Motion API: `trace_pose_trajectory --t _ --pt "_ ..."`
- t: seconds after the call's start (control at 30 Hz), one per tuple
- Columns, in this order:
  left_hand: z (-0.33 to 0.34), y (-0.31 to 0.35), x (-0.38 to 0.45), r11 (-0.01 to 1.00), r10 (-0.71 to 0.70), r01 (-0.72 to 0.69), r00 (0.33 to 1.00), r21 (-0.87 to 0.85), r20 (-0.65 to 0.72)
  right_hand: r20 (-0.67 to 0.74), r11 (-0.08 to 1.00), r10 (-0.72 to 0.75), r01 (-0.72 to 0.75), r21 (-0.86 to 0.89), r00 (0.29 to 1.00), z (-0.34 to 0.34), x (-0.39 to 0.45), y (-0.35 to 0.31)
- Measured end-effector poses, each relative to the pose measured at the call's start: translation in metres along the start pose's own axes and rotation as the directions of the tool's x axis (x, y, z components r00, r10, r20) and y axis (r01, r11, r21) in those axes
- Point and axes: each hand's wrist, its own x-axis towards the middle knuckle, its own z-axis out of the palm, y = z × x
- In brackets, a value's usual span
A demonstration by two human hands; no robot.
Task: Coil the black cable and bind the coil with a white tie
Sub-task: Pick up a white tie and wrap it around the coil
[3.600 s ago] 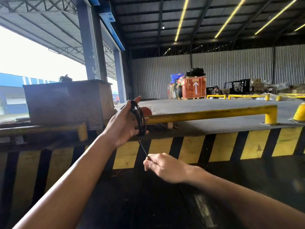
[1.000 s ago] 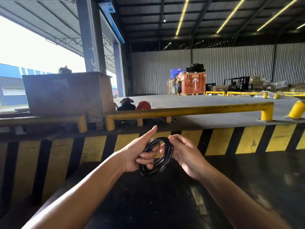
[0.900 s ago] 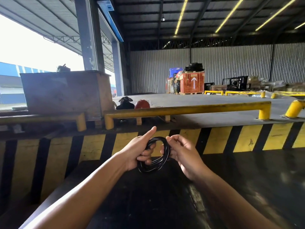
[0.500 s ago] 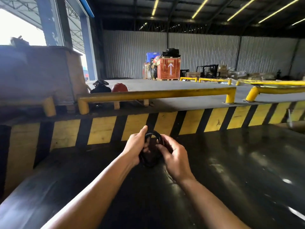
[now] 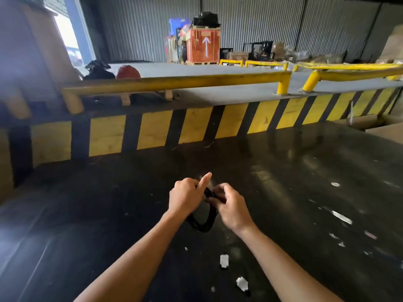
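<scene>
The black cable (image 5: 201,225) is wound into a small coil that hangs between both hands over the dark table (image 5: 109,214). My left hand (image 5: 185,198) grips the coil's upper left part, its index finger pointing up. My right hand (image 5: 231,207) pinches the top of the coil from the right, fingers curled around the strands. Only the coil's lower loop shows below the hands. I see no white tie on the coil; several white scraps (image 5: 224,260) lie on the table near my forearms.
A yellow-and-black striped barrier (image 5: 196,127) runs along the table's far edge, with a yellow rail (image 5: 174,82) behind it. White scraps (image 5: 342,217) lie scattered at right. A cardboard box (image 5: 383,131) sits at the far right. A brown crate (image 5: 32,62) stands at left.
The view has tilted down toward the table. Both hands lowered with the coil and closed tighter on its top; the coil now hangs down instead of standing open between the hands.
</scene>
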Motion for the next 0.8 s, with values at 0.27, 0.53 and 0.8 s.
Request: trace_pose_trajectory --t 0.27,0.53,0.8 --pt "0.057 -0.024 -0.032 0.906 -0.366 0.384 0.922 -0.178 0.126 0.205 0.947 0.171 -0.218 0.236 0.964 -0.011 -0.023 0.063" --pt "0.045 -0.089 -0.103 0.847 -0.510 0.492 0.859 0.204 0.048 0.349 0.806 0.578 -0.583 -0.104 0.737 -0.026 -0.052 0.196" --pt "0.051 -0.107 -0.146 0.813 -0.534 0.488 0.842 0.318 0.075 0.473 0.824 0.524 -0.282 -0.491 0.709 -0.010 -0.078 0.217"
